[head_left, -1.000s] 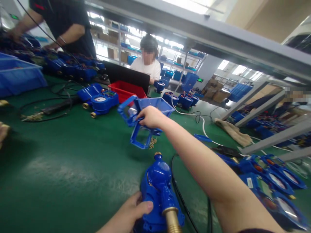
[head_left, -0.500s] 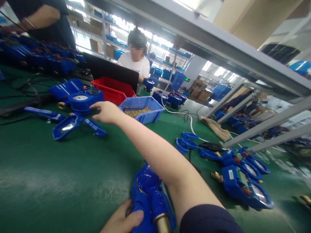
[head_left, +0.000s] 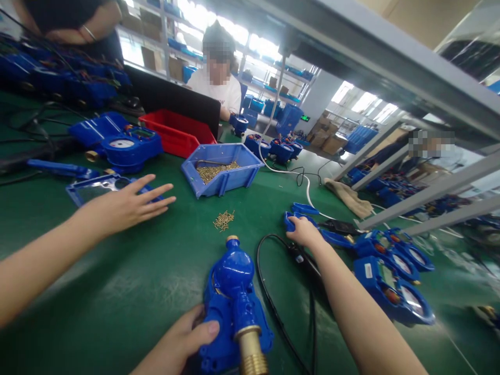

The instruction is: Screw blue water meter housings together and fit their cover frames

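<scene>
A blue water meter (head_left: 234, 276), its brass threaded end towards me, lies on the green table, pipe body up. My left hand (head_left: 183, 333) grips its left edge, thumb on top. My right hand (head_left: 307, 232) reaches forward, fingers closed on a blue plastic cover (head_left: 289, 221) among similar covers. Black cable and a dark handheld tool (head_left: 307, 263) lie beneath my right arm. Small brass screws (head_left: 224, 221) form a loose pile beyond the meter. Another person's open hand (head_left: 128, 203) comes in from the left, over a blue frame-shaped cover (head_left: 84, 190).
A blue bin (head_left: 238, 179) of brass screws stands beside a red bin (head_left: 167, 122). An opened meter (head_left: 130, 148) sits at left, several more (head_left: 390, 286) at right. A sloping grey metal frame (head_left: 390, 62) crosses overhead. People work behind the table.
My right hand has swung from the covers at far left to those at right. The screw pile is now uncovered, and another person's arm has entered from the left. My left hand stays on the meter.
</scene>
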A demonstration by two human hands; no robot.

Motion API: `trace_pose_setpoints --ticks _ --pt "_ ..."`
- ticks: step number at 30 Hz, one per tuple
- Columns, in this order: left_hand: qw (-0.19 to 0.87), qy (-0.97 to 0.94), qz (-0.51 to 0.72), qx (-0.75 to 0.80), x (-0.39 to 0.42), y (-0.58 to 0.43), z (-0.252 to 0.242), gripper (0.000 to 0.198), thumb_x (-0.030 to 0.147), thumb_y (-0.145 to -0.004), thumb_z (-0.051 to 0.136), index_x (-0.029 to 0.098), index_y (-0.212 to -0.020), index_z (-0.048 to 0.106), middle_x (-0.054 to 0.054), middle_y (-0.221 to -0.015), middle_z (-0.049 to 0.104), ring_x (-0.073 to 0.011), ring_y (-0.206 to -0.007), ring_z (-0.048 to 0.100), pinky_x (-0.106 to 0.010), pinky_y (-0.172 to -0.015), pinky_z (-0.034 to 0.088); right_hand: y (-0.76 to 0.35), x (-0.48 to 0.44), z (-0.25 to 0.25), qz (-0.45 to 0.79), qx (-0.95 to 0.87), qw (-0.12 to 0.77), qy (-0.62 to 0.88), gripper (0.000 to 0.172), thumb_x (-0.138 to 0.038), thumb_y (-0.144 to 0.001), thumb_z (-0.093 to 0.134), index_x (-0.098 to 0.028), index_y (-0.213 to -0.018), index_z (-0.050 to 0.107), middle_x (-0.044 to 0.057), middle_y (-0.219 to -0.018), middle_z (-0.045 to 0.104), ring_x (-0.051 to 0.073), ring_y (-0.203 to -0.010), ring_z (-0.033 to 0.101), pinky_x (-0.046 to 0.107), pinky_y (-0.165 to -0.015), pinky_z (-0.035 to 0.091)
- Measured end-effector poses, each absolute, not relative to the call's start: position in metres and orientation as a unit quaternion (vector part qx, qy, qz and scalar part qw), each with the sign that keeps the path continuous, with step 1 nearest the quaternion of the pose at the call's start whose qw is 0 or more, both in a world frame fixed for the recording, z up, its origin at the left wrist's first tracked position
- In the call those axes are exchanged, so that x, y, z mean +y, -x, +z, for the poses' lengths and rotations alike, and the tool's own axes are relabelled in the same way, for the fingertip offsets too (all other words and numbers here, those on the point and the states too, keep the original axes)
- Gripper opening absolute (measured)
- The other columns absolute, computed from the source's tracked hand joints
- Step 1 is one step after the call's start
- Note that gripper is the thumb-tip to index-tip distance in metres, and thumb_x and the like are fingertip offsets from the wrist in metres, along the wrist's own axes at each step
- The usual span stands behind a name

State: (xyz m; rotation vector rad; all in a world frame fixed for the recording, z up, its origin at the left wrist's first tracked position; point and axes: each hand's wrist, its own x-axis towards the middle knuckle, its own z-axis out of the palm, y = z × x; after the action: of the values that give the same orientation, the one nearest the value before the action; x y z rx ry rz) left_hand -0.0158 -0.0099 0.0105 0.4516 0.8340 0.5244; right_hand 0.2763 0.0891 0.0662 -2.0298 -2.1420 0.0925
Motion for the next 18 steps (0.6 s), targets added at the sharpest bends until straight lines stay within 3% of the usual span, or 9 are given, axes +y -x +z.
trace_pose_setpoints --ticks 4,8,14,18 --pt "0.84 -0.218 0.241 0.435 -0.011 0.017 0.022 0.028 0.04 -0.066 0.071 0.026 -0.09 0.071 0.0 -0.09 0.072 -0.03 -0.098 0.061 -0.041 -0.084 0.042 -0.288 0.087 0.069 -0.014 -0.669 0.041 0.742 0.019 -0.03 -0.088 0.053 -0.016 -0.099 0.058 0.006 -0.102 0.059 0.016 -0.088 0.058 0.034 -0.077 0.05" --pt "0.845 -0.22 0.239 0.426 -0.01 0.018 0.026 0.024 0.036 -0.066 0.072 0.025 -0.087 0.072 0.0 -0.09 0.072 -0.0282 -0.096 0.062 -0.04 -0.086 0.041 -0.244 0.091 0.1 -0.029 -0.7 0.039 0.712 0.011 -0.019 -0.078 0.058 -0.01 -0.084 0.061 0.012 -0.088 0.059 0.023 -0.086 0.055 0.038 -0.077 0.044" --pt "0.852 -0.231 0.229 0.41 -0.006 0.02 0.023 0.027 0.037 -0.065 0.072 0.025 -0.09 0.071 0.001 -0.09 0.073 -0.0258 -0.095 0.061 -0.038 -0.09 0.04 -0.123 0.138 0.112 0.156 -0.825 0.018 0.543 0.011 -0.021 -0.068 0.062 -0.015 -0.077 0.064 0.002 -0.072 0.062 0.015 -0.067 0.056 0.024 -0.06 0.04" --pt "0.859 -0.235 0.218 0.4 -0.006 0.021 0.024 0.027 0.035 -0.068 0.07 0.024 -0.094 0.07 0.004 -0.09 0.072 -0.0267 -0.1 0.059 -0.036 -0.091 0.039 -0.059 0.186 0.088 0.253 -0.832 0.002 0.494 0.01 -0.016 -0.069 0.063 -0.01 -0.077 0.066 0.005 -0.067 0.065 0.016 -0.062 0.059 0.025 -0.058 0.043"
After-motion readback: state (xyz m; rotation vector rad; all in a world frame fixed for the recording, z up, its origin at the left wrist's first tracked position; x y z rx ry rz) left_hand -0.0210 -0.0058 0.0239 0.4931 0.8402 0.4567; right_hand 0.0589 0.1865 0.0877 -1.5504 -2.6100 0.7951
